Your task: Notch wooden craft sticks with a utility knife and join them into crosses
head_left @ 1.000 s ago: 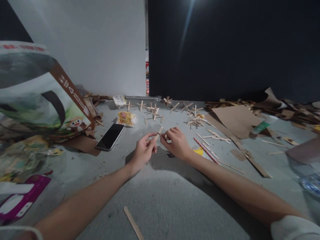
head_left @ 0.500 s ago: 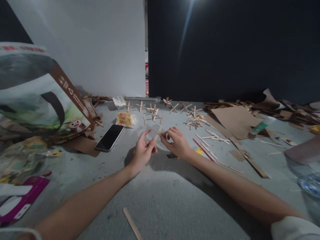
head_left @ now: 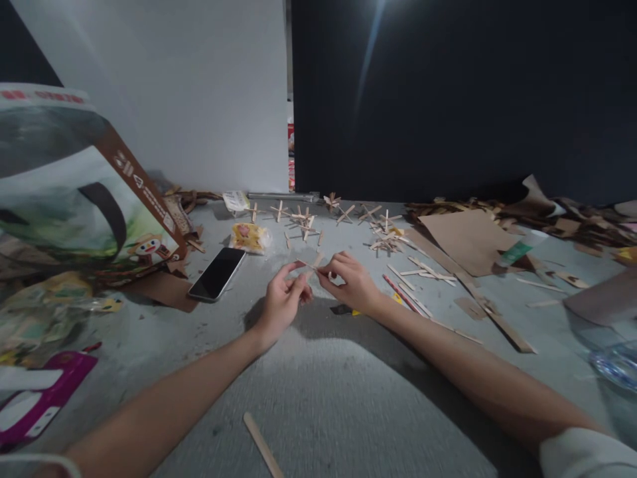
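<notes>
My left hand (head_left: 281,302) and my right hand (head_left: 351,282) meet over the grey floor, both pinching a small cross of thin wooden sticks (head_left: 313,264) held between the fingertips. The fingers of each hand are curled round the sticks. Beyond the hands lie several finished stick crosses (head_left: 303,219) and loose sticks (head_left: 423,269). A single flat wooden stick (head_left: 261,445) lies close to me.
A black phone (head_left: 217,273) lies left of the hands, with a yellow wrapper (head_left: 247,236) behind it. A large printed bag (head_left: 74,186) stands at left. Brown cardboard sheets (head_left: 468,239) and scraps cover the right. A red pencil (head_left: 403,295) lies by my right wrist.
The hands stay together on the stick cross; my left fingers opened slightly half a second ago and have closed on the sticks again. The view shifted a little.
</notes>
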